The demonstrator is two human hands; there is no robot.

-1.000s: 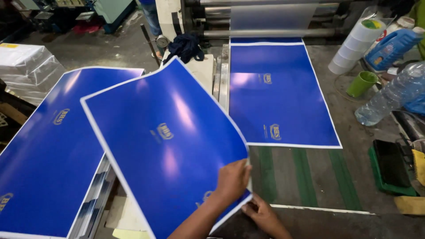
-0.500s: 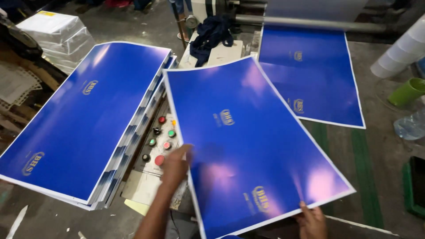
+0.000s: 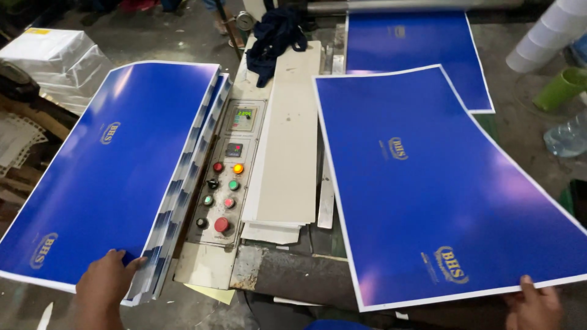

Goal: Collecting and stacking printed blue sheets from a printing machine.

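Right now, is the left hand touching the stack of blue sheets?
Touching. The head view shows the left hand resting on the stack, fingers over its near corner.

Loose sheet (image 3: 440,183): deep glossy blue, thin white border, small gold oval emblems, pale glare patches. Stack of sheets (image 3: 104,171), left of the control panel (image 3: 226,177): same blue, white edging, gold emblems; stack edges striped white and blue. Control panel: off-white, worn; red, green and amber round buttons, one black knob, a green-lit display. Cream boards (image 3: 287,153) right of the panel. Dark navy cloth (image 3: 275,36) above the panel. Third blue sheet (image 3: 409,43) beyond the loose one. Lime-green cup (image 3: 559,88) and white cup stack (image 3: 547,36) far right of the panel.
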